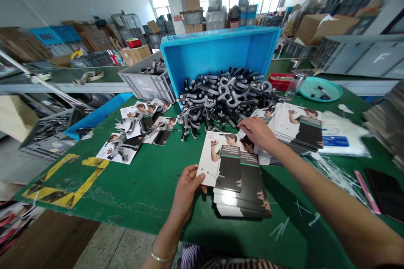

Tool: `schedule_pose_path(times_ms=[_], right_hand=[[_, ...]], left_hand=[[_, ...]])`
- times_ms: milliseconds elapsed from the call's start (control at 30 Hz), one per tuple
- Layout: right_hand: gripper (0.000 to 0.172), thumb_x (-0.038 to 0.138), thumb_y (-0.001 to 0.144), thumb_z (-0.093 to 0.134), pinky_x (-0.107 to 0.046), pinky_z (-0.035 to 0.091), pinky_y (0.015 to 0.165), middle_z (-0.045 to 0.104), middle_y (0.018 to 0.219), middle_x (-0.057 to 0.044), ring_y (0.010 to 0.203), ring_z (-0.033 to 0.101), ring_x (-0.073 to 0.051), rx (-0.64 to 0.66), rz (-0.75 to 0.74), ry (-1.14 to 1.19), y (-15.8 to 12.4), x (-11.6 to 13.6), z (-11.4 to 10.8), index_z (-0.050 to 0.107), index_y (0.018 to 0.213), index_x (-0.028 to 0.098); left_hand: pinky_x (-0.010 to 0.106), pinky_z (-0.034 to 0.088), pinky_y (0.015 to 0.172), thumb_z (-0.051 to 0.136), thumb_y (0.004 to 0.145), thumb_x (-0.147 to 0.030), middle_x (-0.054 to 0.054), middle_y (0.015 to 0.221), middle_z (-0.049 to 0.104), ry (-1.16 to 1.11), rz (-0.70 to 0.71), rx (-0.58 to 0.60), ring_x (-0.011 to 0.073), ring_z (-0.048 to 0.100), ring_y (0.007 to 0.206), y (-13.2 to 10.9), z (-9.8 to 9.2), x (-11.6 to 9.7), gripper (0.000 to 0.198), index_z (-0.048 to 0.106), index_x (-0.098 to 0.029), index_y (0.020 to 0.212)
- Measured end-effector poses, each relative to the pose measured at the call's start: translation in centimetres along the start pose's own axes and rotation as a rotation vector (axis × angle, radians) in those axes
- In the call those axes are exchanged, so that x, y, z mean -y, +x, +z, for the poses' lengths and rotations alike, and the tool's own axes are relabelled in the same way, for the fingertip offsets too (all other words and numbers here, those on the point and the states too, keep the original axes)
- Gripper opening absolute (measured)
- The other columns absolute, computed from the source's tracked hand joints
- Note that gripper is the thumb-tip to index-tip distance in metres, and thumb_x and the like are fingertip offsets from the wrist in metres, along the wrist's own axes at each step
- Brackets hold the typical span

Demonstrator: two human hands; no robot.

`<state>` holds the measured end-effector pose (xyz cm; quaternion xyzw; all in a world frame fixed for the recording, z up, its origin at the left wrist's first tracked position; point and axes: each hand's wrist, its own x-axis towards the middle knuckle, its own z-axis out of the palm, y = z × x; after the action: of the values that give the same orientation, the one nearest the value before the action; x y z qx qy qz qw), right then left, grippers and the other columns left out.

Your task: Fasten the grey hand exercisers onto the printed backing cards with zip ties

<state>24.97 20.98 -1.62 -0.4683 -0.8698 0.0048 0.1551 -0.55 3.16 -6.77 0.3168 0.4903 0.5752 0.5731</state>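
A printed cardboard card [210, 155] is pinched at its lower left by my left hand [188, 185]. Behind and below it lies a stack of the same cards [252, 185], partly covered. My right hand [257, 130] reaches over the table to the front edge of a heap of grey and black hand grip strengtheners [221, 92]. Its fingers are bent together at a handle there; whether they grasp it is hidden. The heap spills out of a tipped blue crate [217, 50]. To the left lie several cards with grip strengtheners attached [121, 151].
More card stacks [296, 126] stand at the right, beside a plastic bag [344, 138] and white cable ties [334, 172]. Farther off are a red box [280, 80] and a turquoise tray [320, 89]. A phone [383, 189] lies near the right edge. Yellow-black tape [63, 195] marks the left side.
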Motion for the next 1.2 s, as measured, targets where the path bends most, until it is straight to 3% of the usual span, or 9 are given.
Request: schedule_pose_path(times_ms=[133, 267, 433, 600, 700, 800, 933, 1067, 1200], right_hand=[[0.013, 0.010, 0.082, 0.063, -0.041, 0.035, 0.081, 0.069, 0.089, -0.015, 0.095, 0.058, -0.031, 0.186, -0.057, -0.122, 3.6, -4.2, 2.6, 0.073, 0.078, 0.017], [0.012, 0.017, 0.085, 0.063, -0.039, 0.031, 0.079, 0.069, 0.095, -0.015, 0.096, 0.055, -0.029, 0.242, -0.134, -0.167, 2.1, -5.8, 3.8, 0.075, 0.088, 0.018], [0.021, 0.024, 0.090, 0.057, -0.037, 0.029, 0.080, 0.068, 0.107, -0.012, 0.102, 0.052, -0.027, 0.290, -0.287, -0.185, -1.9, -8.3, 1.9, 0.072, 0.103, 0.023], [0.026, 0.026, 0.094, 0.050, -0.037, 0.030, 0.083, 0.065, 0.119, -0.012, 0.106, 0.051, -0.026, 0.260, -0.504, -0.229, -4.5, -10.2, -0.2, 0.067, 0.112, 0.020], [0.021, 0.024, 0.092, 0.052, -0.039, 0.031, 0.085, 0.067, 0.111, -0.012, 0.100, 0.053, -0.025, 0.236, -0.504, -0.262, -5.8, -9.3, 0.5, 0.069, 0.103, 0.019], [0.015, 0.021, 0.086, 0.059, -0.044, 0.031, 0.094, 0.070, 0.099, -0.012, 0.100, 0.054, -0.027, 0.200, -0.515, -0.302, -7.5, -7.3, 2.8, 0.072, 0.092, 0.017], [0.022, 0.012, 0.084, 0.058, -0.050, 0.026, 0.105, 0.069, 0.110, -0.015, 0.114, 0.051, -0.031, 0.133, -0.499, -0.341, -9.4, -7.2, 5.1, 0.071, 0.101, 0.013], [0.027, 0.015, 0.091, 0.050, -0.051, 0.027, 0.108, 0.063, 0.126, -0.015, 0.121, 0.050, -0.030, 0.166, -0.482, -0.307, -9.7, -10.8, 3.9, 0.068, 0.110, 0.013], [0.022, 0.013, 0.087, 0.054, -0.052, 0.032, 0.105, 0.066, 0.119, -0.019, 0.115, 0.055, -0.031, 0.325, -0.283, -0.203, -7.0, -12.5, 1.8, 0.069, 0.103, 0.011]], left_hand=[[0.020, 0.041, 0.046, 0.073, 0.077, -0.033, 0.004, 0.087, 0.069, 0.017, -0.066, 0.032, 0.0068, 0.053, 0.049, -1.7, 1.4, 0.9, 0.045, 0.052, -0.015, 0.112], [0.021, 0.043, 0.047, 0.072, 0.078, -0.035, 0.006, 0.094, 0.069, 0.004, -0.109, 0.018, 0.0084, 0.055, 0.052, -2.4, 2.2, 1.2, 0.044, 0.053, -0.017, 0.113], [0.024, 0.051, 0.062, 0.075, 0.074, -0.030, 0.008, 0.105, 0.069, -0.043, -0.121, -0.027, 0.0105, 0.062, 0.063, -3.2, 2.9, 1.0, 0.043, 0.056, -0.017, 0.110], [0.022, 0.046, 0.050, 0.074, 0.075, -0.034, 0.007, 0.098, 0.068, -0.064, -0.103, -0.036, 0.0106, 0.058, 0.057, -3.9, 3.6, 0.8, 0.043, 0.055, -0.015, 0.108], [0.021, 0.044, 0.050, 0.073, 0.076, -0.034, 0.005, 0.093, 0.068, -0.073, -0.109, -0.040, 0.0091, 0.056, 0.054, -4.3, 3.8, 0.8, 0.039, 0.055, -0.015, 0.105], [0.021, 0.044, 0.051, 0.073, 0.075, -0.034, 0.004, 0.086, 0.068, -0.067, -0.109, -0.045, 0.0096, 0.056, 0.054, -4.3, 3.8, 0.9, 0.037, 0.056, -0.015, 0.102], [0.022, 0.046, 0.053, 0.074, 0.074, -0.035, 0.002, 0.082, 0.067, -0.045, -0.118, -0.002, 0.0107, 0.057, 0.055, -4.1, 3.3, 1.0, 0.038, 0.056, -0.016, 0.101], [0.022, 0.045, 0.050, 0.072, 0.074, -0.037, 0.003, 0.088, 0.066, 0.025, -0.120, 0.086, 0.0117, 0.058, 0.059, -3.9, 2.8, 0.8, 0.042, 0.056, -0.016, 0.106], [0.018, 0.036, 0.044, 0.071, 0.076, -0.043, 0.000, 0.075, 0.061, 0.177, -0.121, 0.136, 0.0092, 0.052, 0.056, -3.5, 2.2, 0.7, 0.040, 0.061, -0.014, 0.102]])
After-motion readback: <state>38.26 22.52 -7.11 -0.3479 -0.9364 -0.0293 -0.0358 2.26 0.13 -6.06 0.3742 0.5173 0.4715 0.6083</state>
